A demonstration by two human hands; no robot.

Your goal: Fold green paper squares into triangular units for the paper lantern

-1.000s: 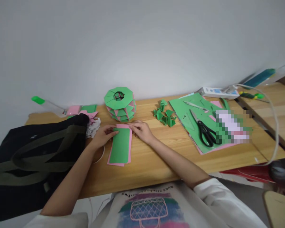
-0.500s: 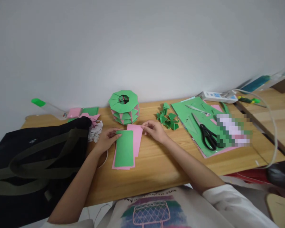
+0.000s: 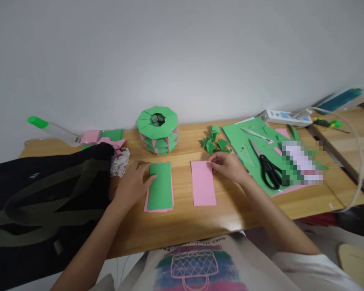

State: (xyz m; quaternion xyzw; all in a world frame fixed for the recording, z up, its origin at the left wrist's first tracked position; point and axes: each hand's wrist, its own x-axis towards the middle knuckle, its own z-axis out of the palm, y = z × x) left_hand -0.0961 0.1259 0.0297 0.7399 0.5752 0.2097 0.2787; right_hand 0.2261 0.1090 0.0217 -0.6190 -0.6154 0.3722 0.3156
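A green paper rectangle (image 3: pixel 160 186) lies on top of pink sheets whose edges show at the right and bottom. My left hand (image 3: pixel 134 182) rests at its left edge, thumb on the green paper and fingers apart. To the right, a separate pink paper rectangle (image 3: pixel 204 184) is pinched at its upper right corner by my right hand (image 3: pixel 227 165). Behind the stack stands a ring-shaped model of folded green and pink paper (image 3: pixel 157 131). Small folded green pieces (image 3: pixel 215 141) lie beyond my right hand.
A black bag (image 3: pixel 48 202) covers the table's left side, near crumpled white paper (image 3: pixel 120 162). On the right, black-handled scissors (image 3: pixel 270 171) and a silver tool (image 3: pixel 257 136) lie on green sheets (image 3: pixel 239 131). Behind is a power strip (image 3: pixel 286 117) with a white cable.
My right hand has moved right, drawing the pink rectangle away from the stack. My left hand stays beside the green sheet, and the camera view has shifted slightly.
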